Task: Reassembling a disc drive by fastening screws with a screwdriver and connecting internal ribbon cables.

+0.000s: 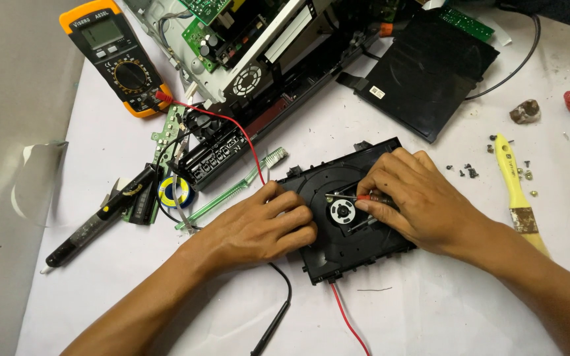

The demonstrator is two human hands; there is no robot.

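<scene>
The left hand (258, 227) lies curled on the left edge of the black disc drive (344, 211), pinning it flat to the table (430, 310); it should keep that weight on. The right hand (410, 198) pinches a small red-handled screwdriver (372, 198) beside the central hub (342, 211). The tip seems best kept square and seated. Loose screws (468, 173) lie further right.
</scene>
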